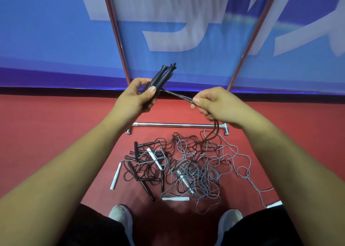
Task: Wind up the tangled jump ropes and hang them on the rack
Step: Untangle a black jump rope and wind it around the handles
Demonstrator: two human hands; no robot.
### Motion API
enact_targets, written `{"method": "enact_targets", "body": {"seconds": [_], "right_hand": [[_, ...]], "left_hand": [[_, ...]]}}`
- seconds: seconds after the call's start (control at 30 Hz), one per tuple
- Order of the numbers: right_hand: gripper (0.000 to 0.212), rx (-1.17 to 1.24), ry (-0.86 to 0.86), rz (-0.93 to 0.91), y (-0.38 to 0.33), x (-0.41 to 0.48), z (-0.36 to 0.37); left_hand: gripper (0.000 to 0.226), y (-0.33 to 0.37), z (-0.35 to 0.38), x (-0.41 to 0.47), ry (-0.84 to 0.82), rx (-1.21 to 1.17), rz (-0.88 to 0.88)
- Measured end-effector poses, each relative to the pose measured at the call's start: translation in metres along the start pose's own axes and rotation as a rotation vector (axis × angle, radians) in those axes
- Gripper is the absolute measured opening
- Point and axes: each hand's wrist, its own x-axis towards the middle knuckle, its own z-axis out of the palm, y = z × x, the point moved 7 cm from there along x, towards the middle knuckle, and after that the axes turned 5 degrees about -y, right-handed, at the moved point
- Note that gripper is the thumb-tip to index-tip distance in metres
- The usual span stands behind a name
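Fingers (151, 90) of left hand (137, 96) grip black handles (164, 74), right hand (218, 103) pinches cord (177, 94) — tangled ropes (186, 167) below, near rack (177, 124).

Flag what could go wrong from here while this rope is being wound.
The black cord running from the right hand drops into the tangled pile, so pulling may tighten knots or drag other ropes up. A loose grey cord lies by the right shoe, a possible trip hazard.

red floor (56, 133) | blue banner (46, 40), large white characters, behind | grey shoes (121, 216) at bottom edge
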Motion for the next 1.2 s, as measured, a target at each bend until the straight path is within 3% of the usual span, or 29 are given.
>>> {"method": "enact_targets", "body": {"seconds": [0.17,0.37,0.47,0.7,0.97,1.1,1.2], "right_hand": [[0.019,0.236,-0.014,0.041,0.003,0.004,0.008],[0.013,0.223,0.041,0.021,0.010,0.003,0.002],[0.017,0.181,0.127,0.017,0.008,0.002,-0.006],[0.014,0.049,0.109,0.044,0.006,-0.001,-0.010],[0.003,-0.103,0.159,-0.024,-0.009,-0.005,-0.013],[0.005,-0.220,0.112,-0.077,-0.023,-0.007,0.001],[0.006,-0.261,0.133,-0.132,-0.034,-0.009,0.007]], "left_hand": [[0.016,0.005,-0.001,0.000,0.018,-0.052,0.061],[0.013,0.006,-0.002,0.000,-0.033,-0.333,0.071],[0.008,0.005,-0.005,0.003,-0.028,-0.325,0.061],[0.007,-0.001,-0.004,0.008,-0.026,-0.342,-0.027],[0.016,0.000,-0.025,0.012,0.096,0.032,0.000],[0.030,0.003,-0.027,0.012,0.148,0.744,0.059],[0.037,-0.005,-0.012,0.013,0.085,1.021,0.099]]}}
